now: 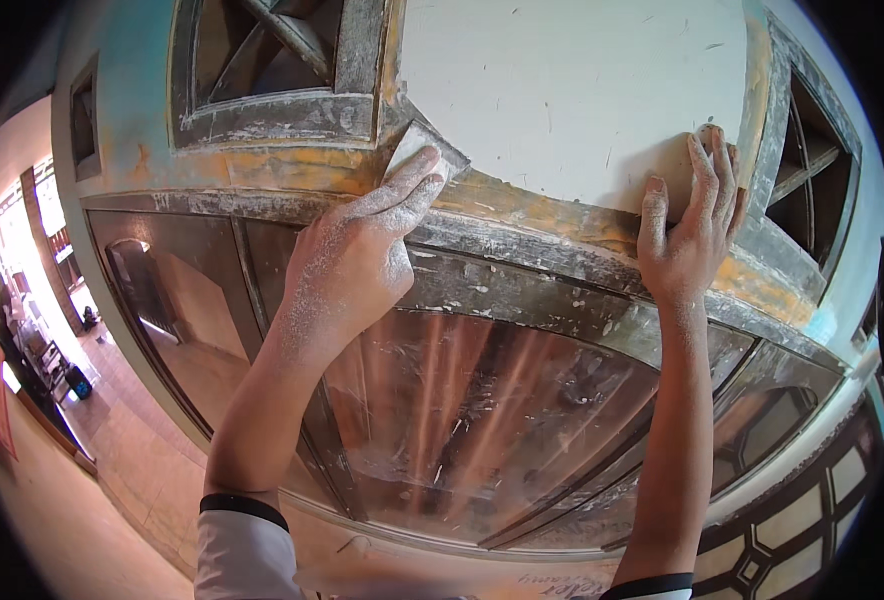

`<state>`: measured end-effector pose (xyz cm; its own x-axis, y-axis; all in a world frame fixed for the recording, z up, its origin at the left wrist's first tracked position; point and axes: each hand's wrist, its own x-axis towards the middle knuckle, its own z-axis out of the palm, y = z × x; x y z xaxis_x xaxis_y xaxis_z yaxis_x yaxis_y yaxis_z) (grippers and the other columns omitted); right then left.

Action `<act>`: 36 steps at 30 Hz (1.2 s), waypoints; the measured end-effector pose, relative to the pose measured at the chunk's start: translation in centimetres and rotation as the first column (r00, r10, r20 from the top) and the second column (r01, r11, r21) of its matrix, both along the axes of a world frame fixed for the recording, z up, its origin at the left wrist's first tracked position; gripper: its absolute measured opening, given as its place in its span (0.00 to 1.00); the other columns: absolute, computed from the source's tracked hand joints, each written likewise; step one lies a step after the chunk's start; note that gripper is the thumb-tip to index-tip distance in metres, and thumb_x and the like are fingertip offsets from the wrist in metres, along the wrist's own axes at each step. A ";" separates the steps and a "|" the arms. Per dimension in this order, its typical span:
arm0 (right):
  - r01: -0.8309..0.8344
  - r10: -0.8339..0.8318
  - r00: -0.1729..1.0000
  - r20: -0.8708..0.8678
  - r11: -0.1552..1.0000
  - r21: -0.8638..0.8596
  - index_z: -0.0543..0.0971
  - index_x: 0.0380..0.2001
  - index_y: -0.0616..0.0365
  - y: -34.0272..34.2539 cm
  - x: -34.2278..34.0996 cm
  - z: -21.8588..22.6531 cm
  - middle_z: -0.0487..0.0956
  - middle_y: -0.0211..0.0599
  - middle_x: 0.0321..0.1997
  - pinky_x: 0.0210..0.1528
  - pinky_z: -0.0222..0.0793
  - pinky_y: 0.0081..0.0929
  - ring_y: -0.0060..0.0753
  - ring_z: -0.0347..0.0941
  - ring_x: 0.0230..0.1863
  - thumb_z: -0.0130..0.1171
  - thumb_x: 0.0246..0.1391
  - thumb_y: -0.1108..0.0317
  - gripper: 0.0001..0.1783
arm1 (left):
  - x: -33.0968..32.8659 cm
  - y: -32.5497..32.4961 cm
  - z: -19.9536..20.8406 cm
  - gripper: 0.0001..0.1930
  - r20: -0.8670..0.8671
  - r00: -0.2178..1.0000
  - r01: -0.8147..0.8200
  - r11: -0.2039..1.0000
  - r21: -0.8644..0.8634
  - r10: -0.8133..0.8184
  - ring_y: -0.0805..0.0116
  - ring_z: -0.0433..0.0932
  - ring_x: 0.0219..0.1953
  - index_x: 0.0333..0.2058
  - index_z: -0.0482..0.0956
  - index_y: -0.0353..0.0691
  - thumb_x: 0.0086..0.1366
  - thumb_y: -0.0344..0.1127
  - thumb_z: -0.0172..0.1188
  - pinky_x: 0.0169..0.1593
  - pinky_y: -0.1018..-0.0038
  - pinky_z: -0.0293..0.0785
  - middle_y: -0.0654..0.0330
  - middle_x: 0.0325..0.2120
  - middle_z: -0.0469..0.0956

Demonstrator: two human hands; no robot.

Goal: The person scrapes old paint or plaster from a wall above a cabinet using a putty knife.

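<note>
My left hand (pixel 352 245), coated in white dust, presses a folded piece of sandpaper (pixel 410 152) against the lower left corner of a white panel's wooden surround. Two fingers stretch along the sheet and the others curl under. At the panel's lower right, my right hand (pixel 690 225) rests with fingers pointing up and thumb apart, holding nothing that I can see. The white panel (pixel 572 90) has small dark scratches. Below it runs a worn wooden rail (pixel 532 205), with orange-brown patches and flaking whitish paint.
Lattice openings in worn frames flank the panel, one at the upper left (pixel 272 125) and one at the right (pixel 812 180). Dark-framed glass panes (pixel 482 410) with reflections lie below the rail. A bright doorway (pixel 37 230) and tiled floor (pixel 147 440) show at left.
</note>
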<state>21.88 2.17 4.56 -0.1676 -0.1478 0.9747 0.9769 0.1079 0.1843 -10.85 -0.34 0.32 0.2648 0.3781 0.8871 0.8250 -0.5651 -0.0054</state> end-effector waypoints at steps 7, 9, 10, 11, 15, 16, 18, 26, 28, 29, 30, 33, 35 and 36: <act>-0.015 0.015 1.000 -0.005 1.000 0.007 0.70 0.71 0.47 0.2 0.0 -0.1 0.64 0.38 0.80 0.81 0.37 0.56 0.47 0.53 0.82 0.57 0.68 0.56 0.30 | 1.1 -0.7 -0.2 0.31 0.071 0.996 0.047 0.998 -0.037 -0.044 0.55 0.77 0.64 0.62 0.80 0.42 0.60 0.16 0.50 0.65 0.63 0.75 0.60 0.67 0.74; -0.016 0.016 1.000 -0.001 1.000 0.003 0.70 0.71 0.47 0.2 0.1 -0.1 0.64 0.38 0.80 0.81 0.37 0.56 0.47 0.52 0.82 0.57 0.68 0.56 0.30 | 1.3 -0.9 -0.7 0.31 0.059 0.996 0.073 0.997 -0.026 -0.072 0.55 0.76 0.64 0.63 0.79 0.43 0.61 0.16 0.51 0.65 0.64 0.75 0.61 0.67 0.74; -0.011 0.011 1.000 -0.002 1.000 0.002 0.70 0.71 0.47 0.2 0.1 -0.1 0.64 0.39 0.80 0.81 0.37 0.56 0.47 0.52 0.82 0.57 0.68 0.56 0.30 | 1.4 -0.9 -0.9 0.31 0.058 0.996 0.073 0.997 -0.025 -0.072 0.55 0.76 0.64 0.63 0.79 0.43 0.61 0.16 0.51 0.65 0.64 0.75 0.61 0.67 0.74; -0.010 0.010 1.000 -0.003 1.000 0.004 0.70 0.71 0.47 0.3 0.1 -0.1 0.64 0.39 0.80 0.81 0.37 0.56 0.47 0.52 0.82 0.57 0.68 0.56 0.30 | 1.5 -1.0 -1.1 0.31 0.077 0.995 0.070 0.997 -0.040 -0.067 0.55 0.76 0.64 0.63 0.78 0.43 0.61 0.17 0.51 0.65 0.64 0.75 0.61 0.67 0.74; -0.011 0.011 1.000 0.000 1.000 -0.011 0.68 0.72 0.45 0.4 0.5 0.0 0.62 0.40 0.80 0.80 0.38 0.64 0.52 0.50 0.83 0.56 0.67 0.51 0.33 | 2.6 -1.3 -0.9 0.32 0.117 0.991 0.068 0.996 -0.050 -0.062 0.55 0.76 0.64 0.64 0.78 0.44 0.61 0.17 0.51 0.64 0.63 0.76 0.61 0.68 0.73; -0.002 0.002 1.000 -0.003 1.000 -0.008 0.68 0.72 0.45 0.3 0.6 -0.1 0.62 0.40 0.80 0.80 0.37 0.64 0.52 0.50 0.83 0.56 0.67 0.51 0.33 | 2.7 -1.1 -1.3 0.32 0.115 0.991 0.070 0.996 -0.049 -0.064 0.55 0.76 0.64 0.64 0.78 0.44 0.61 0.17 0.51 0.64 0.63 0.76 0.61 0.68 0.73; -0.005 0.005 1.000 -0.001 1.000 -0.013 0.68 0.72 0.46 0.0 0.1 0.0 0.62 0.39 0.80 0.81 0.37 0.60 0.50 0.50 0.83 0.56 0.68 0.53 0.32 | 2.8 -0.7 -2.2 0.32 0.123 0.990 0.070 0.997 -0.015 -0.067 0.55 0.76 0.64 0.64 0.78 0.44 0.61 0.17 0.51 0.63 0.63 0.77 0.61 0.68 0.73; 0.003 -0.001 0.999 0.037 0.999 -0.045 0.67 0.73 0.44 -0.4 1.1 -0.1 0.61 0.39 0.81 0.80 0.40 0.60 0.52 0.52 0.82 0.57 0.68 0.49 0.34 | 3.8 -0.9 -2.4 0.30 0.162 0.984 0.089 0.995 -0.044 -0.081 0.54 0.77 0.63 0.63 0.78 0.42 0.62 0.17 0.51 0.63 0.63 0.77 0.61 0.69 0.72; 0.020 -0.008 0.993 0.117 0.995 -0.102 0.70 0.72 0.41 -1.0 2.5 0.1 0.63 0.35 0.81 0.80 0.41 0.58 0.49 0.54 0.82 0.59 0.67 0.50 0.32 | 3.9 -1.0 -2.2 0.30 0.159 0.985 0.078 0.996 -0.043 -0.070 0.54 0.77 0.63 0.63 0.79 0.42 0.62 0.17 0.51 0.63 0.63 0.78 0.61 0.69 0.71; 0.037 -0.023 0.989 0.143 0.995 -0.093 0.72 0.71 0.39 -1.2 3.4 0.1 0.64 0.32 0.80 0.80 0.42 0.57 0.46 0.55 0.81 0.60 0.67 0.51 0.31 | 4.1 -1.0 -2.1 0.30 0.158 0.985 0.082 0.996 -0.044 -0.074 0.54 0.77 0.63 0.63 0.79 0.42 0.62 0.17 0.51 0.63 0.63 0.78 0.61 0.69 0.71; 0.035 -0.022 0.990 0.143 0.995 -0.090 0.72 0.71 0.39 -1.2 3.8 0.0 0.64 0.32 0.80 0.80 0.42 0.57 0.46 0.55 0.81 0.60 0.67 0.51 0.31 | 4.2 -1.0 -1.9 0.30 0.157 0.985 0.085 0.995 -0.046 -0.077 0.55 0.77 0.63 0.63 0.79 0.41 0.62 0.17 0.51 0.62 0.63 0.78 0.61 0.69 0.71; 0.087 -0.070 0.986 0.153 0.990 -0.109 0.72 0.71 0.37 -1.7 4.1 0.0 0.63 0.31 0.81 0.81 0.42 0.57 0.45 0.55 0.81 0.60 0.67 0.52 0.31 | 4.6 -1.0 -2.9 0.29 0.164 0.983 0.083 0.996 -0.019 -0.078 0.55 0.77 0.64 0.63 0.79 0.41 0.62 0.18 0.51 0.62 0.64 0.78 0.61 0.69 0.72; 0.071 -0.053 0.987 0.150 0.991 -0.111 0.72 0.71 0.37 -1.7 3.8 -0.1 0.63 0.32 0.81 0.81 0.41 0.57 0.45 0.55 0.81 0.59 0.67 0.52 0.30 | 4.9 -1.1 -2.4 0.29 0.179 0.981 0.085 0.996 -0.033 -0.078 0.55 0.77 0.63 0.62 0.79 0.41 0.63 0.18 0.51 0.62 0.64 0.78 0.61 0.68 0.72; 0.051 -0.034 0.988 0.148 0.993 -0.111 0.72 0.71 0.37 -1.6 3.9 -0.1 0.63 0.32 0.81 0.81 0.40 0.57 0.45 0.55 0.82 0.59 0.67 0.52 0.30 | 5.1 -1.2 -2.3 0.29 0.195 0.978 0.085 0.995 -0.045 -0.075 0.55 0.78 0.63 0.62 0.79 0.41 0.63 0.18 0.51 0.61 0.64 0.79 0.61 0.68 0.73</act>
<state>25.74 0.55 4.44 -0.3130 -0.0266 0.9494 0.9446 0.0954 0.3141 -5.74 -1.52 -1.96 0.1220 0.4099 0.9039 0.7597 -0.6247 0.1807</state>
